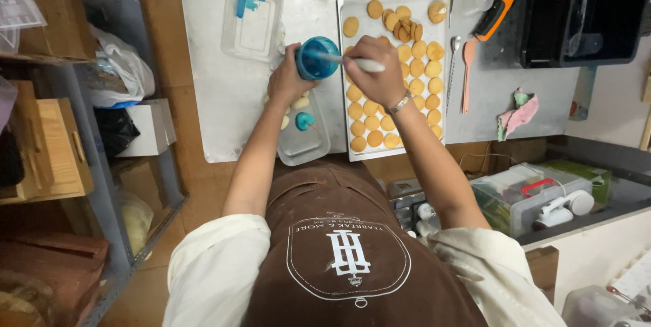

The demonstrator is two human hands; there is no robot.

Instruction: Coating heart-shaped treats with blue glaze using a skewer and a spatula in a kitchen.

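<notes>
My left hand (288,79) grips a small cup of blue cream (316,58) above the steel counter. My right hand (375,69) holds a white-handled spatula (359,64) whose tip dips into that cup. Under my right hand lies a white baking tray (352,152) filled with several round golden cookie shells. A clear plastic tub (304,144) with a blue blob and pale pieces sits below my left hand.
A clear lidded box (254,18) with a blue piece stands at the back left. A pink spatula (468,69), an orange-black tool (496,10), a pink cloth (519,113) and a black bin (583,12) lie to the right. Wooden shelves stand at the left.
</notes>
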